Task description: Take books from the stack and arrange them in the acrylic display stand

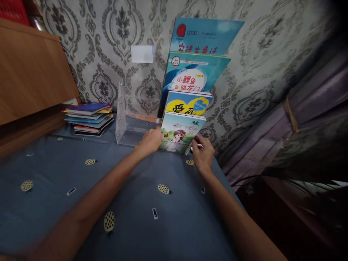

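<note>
A clear acrylic tiered rack [121, 125] stands on the cloth-covered table against the wall. Its right side carries several children's books in steps. In the lowest, front tier is a book with a girl in a green scene on its cover [178, 136]. My left hand [151, 140] is closed at this book's left edge, its fingertips partly hidden. At the right edge, my right hand [202, 151] pinches the same book between thumb and fingers. Behind it rise a yellow-and-blue book [187, 103], a teal book [214, 70] and a tall blue book [206, 30].
To the left of the rack lies a stack of books [89, 119]. A wooden cabinet [35, 65] borders the table on the left. A tied curtain [272, 137] hangs at the right, beyond the table's edge. The tablecloth [130, 224] is blue-grey with a pineapple print.
</note>
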{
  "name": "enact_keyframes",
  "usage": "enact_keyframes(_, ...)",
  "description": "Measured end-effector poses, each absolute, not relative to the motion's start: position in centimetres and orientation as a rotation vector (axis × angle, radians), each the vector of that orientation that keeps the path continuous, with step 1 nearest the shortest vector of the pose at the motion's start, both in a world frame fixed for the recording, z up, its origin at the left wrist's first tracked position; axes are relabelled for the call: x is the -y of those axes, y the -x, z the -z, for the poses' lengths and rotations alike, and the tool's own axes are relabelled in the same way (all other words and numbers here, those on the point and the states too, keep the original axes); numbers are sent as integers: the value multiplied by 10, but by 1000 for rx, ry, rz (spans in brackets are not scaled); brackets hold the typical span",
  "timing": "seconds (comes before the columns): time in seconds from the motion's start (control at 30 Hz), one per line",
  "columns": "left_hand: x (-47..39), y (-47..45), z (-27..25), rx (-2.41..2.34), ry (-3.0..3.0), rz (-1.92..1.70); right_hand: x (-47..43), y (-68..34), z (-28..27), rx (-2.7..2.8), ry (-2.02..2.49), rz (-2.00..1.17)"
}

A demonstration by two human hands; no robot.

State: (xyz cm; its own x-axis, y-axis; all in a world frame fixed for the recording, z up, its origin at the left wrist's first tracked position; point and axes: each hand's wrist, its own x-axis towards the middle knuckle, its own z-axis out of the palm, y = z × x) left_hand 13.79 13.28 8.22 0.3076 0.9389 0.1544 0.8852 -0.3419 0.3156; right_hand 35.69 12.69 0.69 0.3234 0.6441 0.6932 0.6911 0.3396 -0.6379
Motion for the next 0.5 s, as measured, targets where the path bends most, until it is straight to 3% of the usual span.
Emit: enact_keyframes(0.5,-133,-135,-86,-1696,-2443,-405,-126,-357,0,1371,1317,73)
